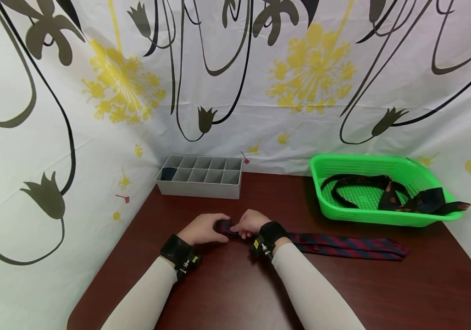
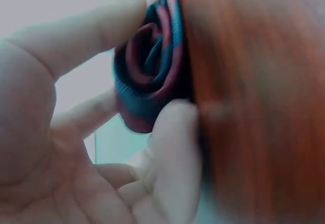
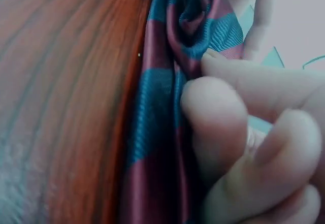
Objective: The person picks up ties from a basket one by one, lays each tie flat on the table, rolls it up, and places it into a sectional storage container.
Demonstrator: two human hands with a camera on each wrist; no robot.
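Note:
A necktie (image 1: 351, 246) with dark red and blue diagonal stripes lies lengthwise on the table, its pointed end to the right. Its left end is coiled into a roll (image 2: 137, 98), and the spiral shows in both wrist views. My left hand (image 1: 204, 229) curves its thumb and fingers around the outer side of this roll. From the other side, my right hand (image 1: 253, 222) holds the tie beside the roll, fingers bent and fingertips against the fabric. In the right wrist view the flat striped length (image 3: 152, 117) runs from the coil past the fingers. The right wrist covers part of the tie in the head view.
A grey divided box (image 1: 199, 190) stands at the back left, with a dark rolled item (image 1: 169, 173) in one compartment. At the back right, a green basket (image 1: 330, 211) holds dark patterned ties (image 1: 425, 200), one hanging over its rim. Patterned cloth (image 1: 235, 91) hangs behind the table (image 1: 235, 293).

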